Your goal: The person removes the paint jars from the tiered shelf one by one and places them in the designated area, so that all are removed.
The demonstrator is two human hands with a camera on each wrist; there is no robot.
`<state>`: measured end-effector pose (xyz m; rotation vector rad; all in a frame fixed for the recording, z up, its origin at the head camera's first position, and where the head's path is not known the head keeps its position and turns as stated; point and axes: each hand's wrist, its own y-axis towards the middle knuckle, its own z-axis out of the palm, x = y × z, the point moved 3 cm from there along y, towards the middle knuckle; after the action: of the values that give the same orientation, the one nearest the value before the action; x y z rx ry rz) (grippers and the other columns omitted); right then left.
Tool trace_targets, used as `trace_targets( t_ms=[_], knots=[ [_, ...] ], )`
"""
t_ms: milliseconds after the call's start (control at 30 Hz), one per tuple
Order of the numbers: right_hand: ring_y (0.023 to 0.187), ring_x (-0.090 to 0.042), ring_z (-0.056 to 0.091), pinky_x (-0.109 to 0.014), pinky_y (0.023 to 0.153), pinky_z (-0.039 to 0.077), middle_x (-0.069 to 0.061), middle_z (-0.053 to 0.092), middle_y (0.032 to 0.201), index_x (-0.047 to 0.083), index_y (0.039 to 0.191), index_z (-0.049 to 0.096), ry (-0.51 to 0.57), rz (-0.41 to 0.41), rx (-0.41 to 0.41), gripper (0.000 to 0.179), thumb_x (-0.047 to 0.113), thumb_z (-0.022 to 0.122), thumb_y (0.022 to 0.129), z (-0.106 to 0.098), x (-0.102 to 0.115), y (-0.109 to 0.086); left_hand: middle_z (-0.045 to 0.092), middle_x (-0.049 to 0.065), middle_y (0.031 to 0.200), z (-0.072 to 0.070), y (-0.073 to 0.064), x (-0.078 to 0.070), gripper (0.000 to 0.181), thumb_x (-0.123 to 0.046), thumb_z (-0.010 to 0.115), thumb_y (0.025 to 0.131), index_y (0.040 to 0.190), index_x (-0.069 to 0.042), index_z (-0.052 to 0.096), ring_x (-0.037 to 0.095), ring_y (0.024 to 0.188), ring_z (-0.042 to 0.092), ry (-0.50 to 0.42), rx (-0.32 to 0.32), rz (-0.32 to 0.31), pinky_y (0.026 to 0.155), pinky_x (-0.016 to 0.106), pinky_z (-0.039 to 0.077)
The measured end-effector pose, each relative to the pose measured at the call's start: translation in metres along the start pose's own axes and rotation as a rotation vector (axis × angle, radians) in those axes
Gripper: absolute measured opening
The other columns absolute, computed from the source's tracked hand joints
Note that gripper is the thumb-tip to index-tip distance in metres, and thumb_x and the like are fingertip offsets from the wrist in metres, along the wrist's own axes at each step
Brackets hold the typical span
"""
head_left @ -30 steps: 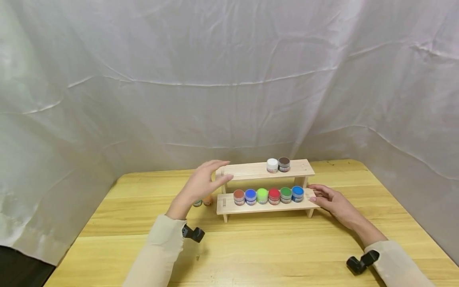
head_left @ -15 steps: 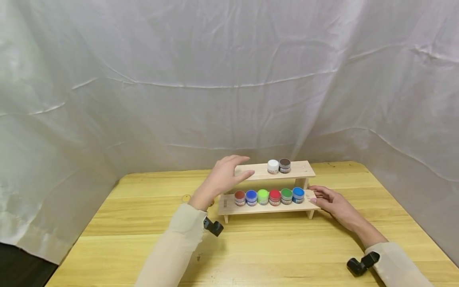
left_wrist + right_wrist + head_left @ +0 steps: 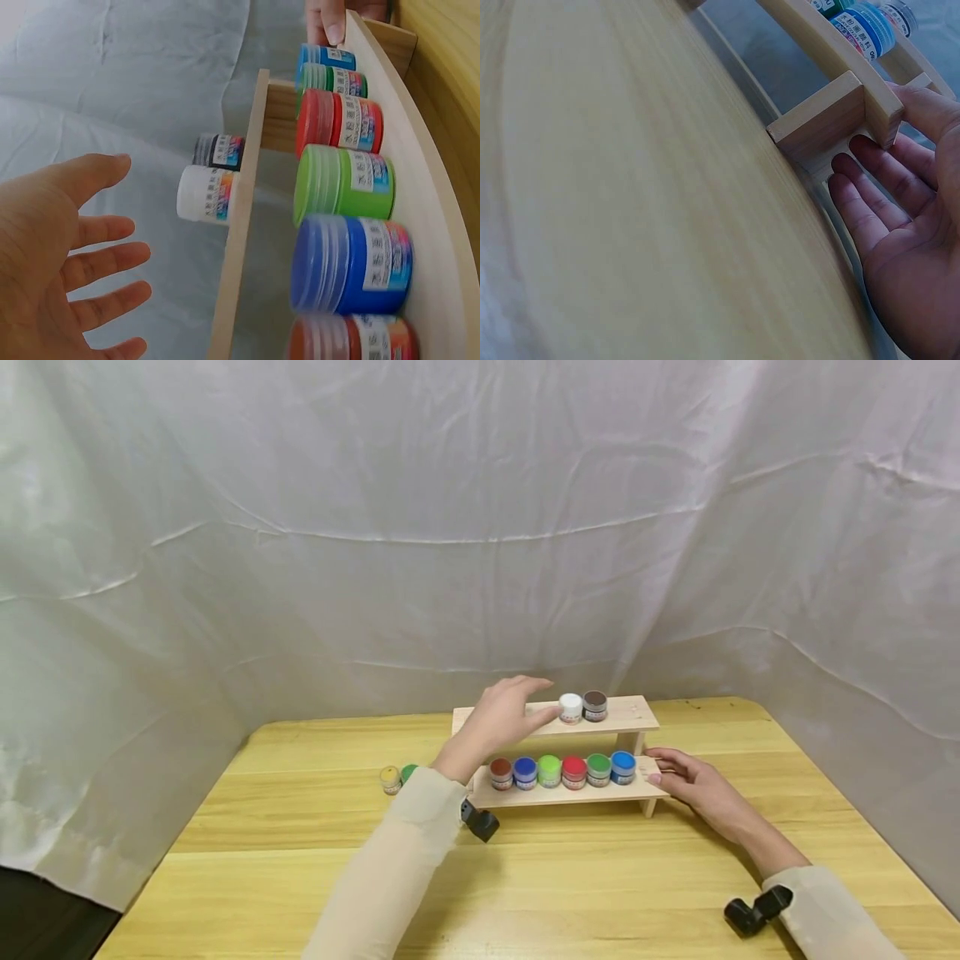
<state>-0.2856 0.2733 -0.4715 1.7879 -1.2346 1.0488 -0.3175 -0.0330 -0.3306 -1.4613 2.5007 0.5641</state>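
A two-step wooden rack [image 3: 628, 715] bears jars of paint. On its upper board stand a white paint jar [image 3: 570, 709] and a dark brown one [image 3: 595, 706], side by side. My left hand [image 3: 498, 717] hovers over the left part of that board, thumb and fingers spread and nothing in them; in the left wrist view a gap shows between them and the white jar. With the thumb on top and fingers below, my right hand [image 3: 911, 195] grips the right end of the lower board. Several jars line that board, from a brown-red jar [image 3: 501, 774] to a blue jar [image 3: 622, 767].
On the table [image 3: 600, 885], left of the rack, stand a yellow-lidded jar [image 3: 390, 780] and a green-lidded jar [image 3: 408, 772], the green one partly behind my left sleeve [image 3: 397, 852]. A pale cloth [image 3: 450, 527] hangs behind the table and along its sides.
My left hand has moved right along the upper board toward the white paint jar, fingers still apart. The yellow and green jars have come into sight behind it. My right hand has stayed put.
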Motion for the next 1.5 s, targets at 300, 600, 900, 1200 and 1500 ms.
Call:
trace_targets(
  t_ms=[300,600,900,1200,1500],
  knots=[
    [0.103,-0.002,0.057,-0.016,0.084,0.048,-0.025,0.054,0.127,-0.002,0.143,0.042,0.007,-0.009,0.002,0.055,0.023,0.062,0.098,0.0,-0.002,0.001,0.056,-0.001,0.139,0.014,0.018,-0.01,0.054,-0.053,0.053,0.097,0.139,-0.018,0.056,0.022,0.131,0.046,0.038,0.008,-0.005,0.108,0.046,0.036],
    [0.104,-0.003,0.057,-0.015,0.085,0.047,-0.024,0.055,0.128,0.0,0.144,0.043,-0.007,-0.003,0.002,0.056,0.025,0.062,0.098,0.001,-0.002,0.001,0.058,0.0,0.137,0.021,0.033,-0.012,0.05,-0.045,0.059,0.097,0.138,-0.016,0.057,0.02,0.128,0.05,-0.012,0.063,0.023,0.108,0.041,0.037],
    [0.105,-0.004,0.056,-0.016,0.085,0.047,-0.024,0.054,0.128,0.0,0.144,0.042,-0.018,0.004,0.0,0.056,0.025,0.062,0.098,0.002,-0.001,0.0,0.062,-0.001,0.13,0.024,0.036,-0.007,0.046,-0.037,0.064,0.096,0.136,-0.015,0.059,0.017,0.12,0.056,-0.116,0.129,0.048,0.103,0.033,0.042],
    [0.104,-0.003,0.057,-0.016,0.085,0.047,-0.024,0.055,0.128,0.0,0.144,0.042,-0.004,-0.003,0.006,0.056,0.024,0.062,0.098,0.003,0.0,0.001,0.063,0.0,0.12,0.024,0.032,-0.003,0.042,-0.038,0.066,0.095,0.129,-0.013,0.065,0.015,0.112,0.056,-0.084,0.103,0.046,0.097,0.031,0.044],
    [0.102,-0.003,0.058,-0.016,0.084,0.048,-0.025,0.055,0.127,-0.002,0.143,0.042,0.01,-0.012,0.008,0.055,0.023,0.062,0.098,0.003,0.0,0.001,0.067,-0.002,0.115,0.022,0.026,0.003,0.037,-0.038,0.065,0.094,0.124,-0.016,0.068,0.016,0.11,0.059,-0.092,0.055,0.023,0.098,0.033,0.044]
  ],
)
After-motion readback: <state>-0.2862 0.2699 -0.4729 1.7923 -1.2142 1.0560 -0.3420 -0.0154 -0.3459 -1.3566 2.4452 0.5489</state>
